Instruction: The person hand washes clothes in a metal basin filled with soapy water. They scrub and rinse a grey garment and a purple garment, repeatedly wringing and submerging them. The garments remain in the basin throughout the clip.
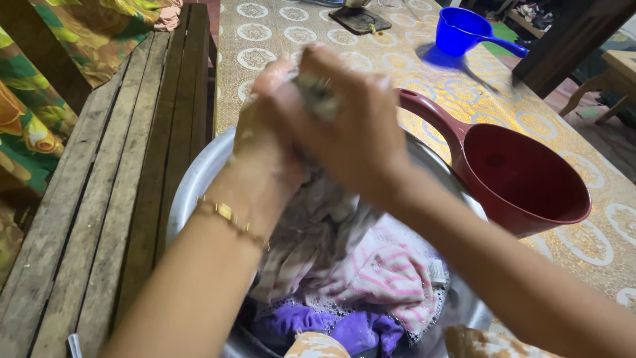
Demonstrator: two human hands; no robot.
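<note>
Head view: both hands are clenched together on a bunch of wet, soapy pale striped cloth. The left hand and right hand press fist against fist, apparently to rub the fabric on itself. Its tail hangs below them into a round metal basin, over a purple garment in suds. Just right of the hands sits a dark red plastic dipper; beyond them, a blue plastic scoop.

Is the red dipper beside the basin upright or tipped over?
Upright. The red dipper sits on the patterned mat with its mouth facing up; whether it holds water, cannot tell.
</note>
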